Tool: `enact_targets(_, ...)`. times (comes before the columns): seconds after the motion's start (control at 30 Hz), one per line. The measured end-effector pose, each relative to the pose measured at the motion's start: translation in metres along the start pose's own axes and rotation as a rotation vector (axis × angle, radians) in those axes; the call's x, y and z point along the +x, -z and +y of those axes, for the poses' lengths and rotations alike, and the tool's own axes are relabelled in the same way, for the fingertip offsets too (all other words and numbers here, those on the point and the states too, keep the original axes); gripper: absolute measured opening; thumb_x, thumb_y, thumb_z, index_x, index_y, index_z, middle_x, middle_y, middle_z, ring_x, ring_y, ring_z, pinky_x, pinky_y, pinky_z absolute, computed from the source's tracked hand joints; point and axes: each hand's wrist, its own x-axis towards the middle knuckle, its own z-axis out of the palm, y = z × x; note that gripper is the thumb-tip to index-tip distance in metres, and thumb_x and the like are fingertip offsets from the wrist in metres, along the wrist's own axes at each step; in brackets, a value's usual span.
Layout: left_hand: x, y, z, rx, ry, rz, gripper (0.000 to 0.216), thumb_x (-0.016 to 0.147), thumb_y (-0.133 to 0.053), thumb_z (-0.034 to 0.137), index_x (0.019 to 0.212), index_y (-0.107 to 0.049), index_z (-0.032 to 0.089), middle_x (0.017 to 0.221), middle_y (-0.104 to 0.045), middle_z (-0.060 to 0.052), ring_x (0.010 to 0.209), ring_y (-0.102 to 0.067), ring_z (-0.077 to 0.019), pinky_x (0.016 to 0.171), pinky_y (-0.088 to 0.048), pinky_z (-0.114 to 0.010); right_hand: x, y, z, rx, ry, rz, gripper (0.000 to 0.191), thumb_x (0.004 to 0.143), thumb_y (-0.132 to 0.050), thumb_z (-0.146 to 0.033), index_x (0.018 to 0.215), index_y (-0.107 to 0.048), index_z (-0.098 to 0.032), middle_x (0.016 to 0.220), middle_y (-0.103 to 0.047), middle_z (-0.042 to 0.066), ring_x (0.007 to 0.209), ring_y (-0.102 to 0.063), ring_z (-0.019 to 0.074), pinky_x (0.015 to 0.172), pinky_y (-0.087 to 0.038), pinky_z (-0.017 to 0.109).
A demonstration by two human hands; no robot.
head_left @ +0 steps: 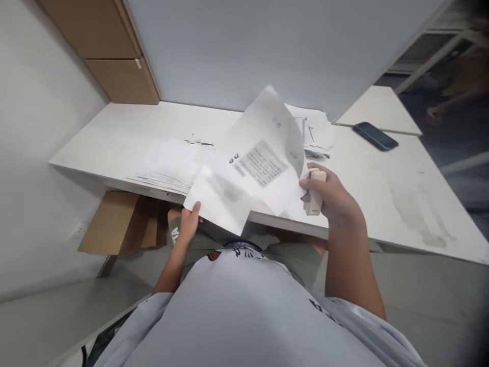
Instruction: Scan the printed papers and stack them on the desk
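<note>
My left hand [190, 222] pinches the near left corner of a white sheet of paper [219, 196], which tilts over the table's front edge. Beyond it and overlapping it, a larger sheet with a printed block of text [263, 160] stands raised and curled. The right edge of this printed sheet meets the fingertips of my right hand [324, 191]. That hand is closed around a small cream-coloured boxy object [315, 192] whose kind I cannot make out. Whether the two sheets are joined is not visible.
White papers [164, 163] lie on the left of the white table [95, 137]. A stack of papers [315, 132] rests behind the printed sheet, against the grey partition [244, 51]. A dark phone [375, 136] lies at the right. An open cardboard box [110, 221] stands under the table.
</note>
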Motion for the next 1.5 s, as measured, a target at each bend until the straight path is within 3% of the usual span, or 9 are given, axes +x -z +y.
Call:
enact_targets(0.17, -0.015, -0.075, -0.006, -0.089, 0.084, -0.263, 0.057, 0.074, -0.071, 0.062, 0.108, -0.061, 0.017, 0.092, -0.069, -0.009, 0.076, -0.069, -0.0250, 0.058, -0.059, -0.035, -0.008, 0.020, 0.056, 0.070, -0.282, -0.087, 0.035, 0.058, -0.075, -0.027, 0.086, -0.055, -0.021, 0.060, -0.054, -0.005, 0.044, -0.047, 0.0105, 0.038, -0.037, 0.022)
enact_targets(0.3, -0.016, -0.092, -0.005, -0.182, 0.087, -0.339, 0.075, 0.077, -0.049, 0.079, 0.114, -0.055, 0.015, 0.101, -0.068, -0.016, 0.085, -0.070, -0.0275, 0.057, -0.059, -0.034, 0.004, 0.018, 0.075, -0.090, -0.327, -0.158, 0.033, 0.065, -0.073, -0.029, 0.091, -0.055, -0.022, 0.058, -0.053, -0.006, 0.044, -0.047, 0.0109, 0.039, -0.036, 0.021)
enact_targets(0.43, -0.013, -0.098, 0.002, -0.061, 0.003, -0.264, 0.060, 0.073, -0.073, 0.057, 0.117, -0.054, 0.021, 0.112, -0.066, -0.013, 0.088, -0.069, -0.0245, 0.052, -0.057, -0.027, 0.025, 0.017, 0.070, -0.169, -0.291, -0.226, 0.033, 0.069, -0.072, -0.036, 0.094, -0.054, -0.023, 0.060, -0.053, -0.006, 0.047, -0.050, 0.0133, 0.041, -0.038, 0.023)
enact_targets(0.7, -0.017, -0.113, 0.004, -0.041, -0.034, 0.005, 0.040, 0.077, -0.068, 0.051, 0.096, -0.056, 0.017, 0.072, -0.065, -0.001, 0.045, -0.056, -0.0105, 0.038, -0.044, -0.021, 0.017, -0.006, 0.079, -0.023, -0.117, 0.274, 0.042, 0.069, -0.070, -0.046, 0.100, -0.053, -0.024, 0.067, -0.053, -0.005, 0.050, -0.052, 0.0141, 0.048, -0.042, 0.027)
enact_targets(0.87, -0.024, -0.116, 0.010, 0.030, -0.098, 0.003, 0.041, 0.081, -0.063, 0.059, 0.079, -0.053, 0.019, 0.046, -0.045, 0.008, 0.036, -0.043, -0.0078, 0.036, -0.033, -0.019, -0.034, -0.029, 0.099, 0.242, -0.238, 0.188, 0.052, 0.064, -0.074, -0.053, 0.101, -0.053, -0.023, 0.057, -0.050, -0.008, 0.040, -0.044, 0.0117, 0.040, -0.033, 0.025)
enact_targets(1.0, -0.023, -0.129, 0.018, -0.115, -0.061, -0.021, 0.043, 0.078, -0.067, 0.060, 0.082, -0.055, 0.019, 0.055, -0.049, 0.007, 0.040, -0.043, -0.0061, 0.038, -0.034, -0.018, -0.054, -0.052, 0.117, 0.307, -0.240, 0.409, 0.059, 0.059, -0.078, -0.049, 0.106, -0.052, -0.023, 0.067, -0.056, -0.006, 0.045, -0.048, 0.0125, 0.043, -0.038, 0.026)
enact_targets(1.17, -0.019, -0.152, 0.024, -0.212, 0.059, -0.473, 0.053, 0.071, -0.080, 0.042, 0.116, -0.058, 0.024, 0.115, -0.067, -0.007, 0.110, -0.063, -0.0215, 0.084, -0.053, -0.027, -0.050, -0.054, 0.127, 0.378, -0.189, 0.434, 0.060, 0.061, -0.079, -0.048, 0.108, -0.054, -0.022, 0.067, -0.053, -0.006, 0.049, -0.048, 0.0121, 0.045, -0.039, 0.025)
enact_targets(1.27, -0.014, -0.169, 0.025, -0.121, 0.281, -0.690, 0.051, 0.074, -0.077, 0.039, 0.118, -0.059, 0.022, 0.124, -0.065, -0.012, 0.111, -0.063, -0.0280, 0.088, -0.054, -0.039, -0.048, -0.045, 0.128, 0.442, -0.177, 0.411, 0.060, 0.062, -0.079, -0.049, 0.108, -0.053, -0.022, 0.062, -0.050, -0.007, 0.047, -0.046, 0.0115, 0.045, -0.036, 0.024)
enact_targets(1.5, -0.026, -0.214, 0.028, -0.428, 0.267, -0.402, 0.031, 0.083, -0.066, 0.028, 0.112, -0.059, 0.021, 0.120, -0.068, -0.010, 0.111, -0.064, -0.0236, 0.092, -0.053, -0.039, -0.074, -0.037, 0.124, 0.871, -0.152, 0.215, 0.052, 0.066, -0.079, -0.042, 0.110, -0.054, -0.030, 0.082, -0.059, -0.003, 0.052, -0.049, 0.0112, 0.045, -0.037, 0.024)
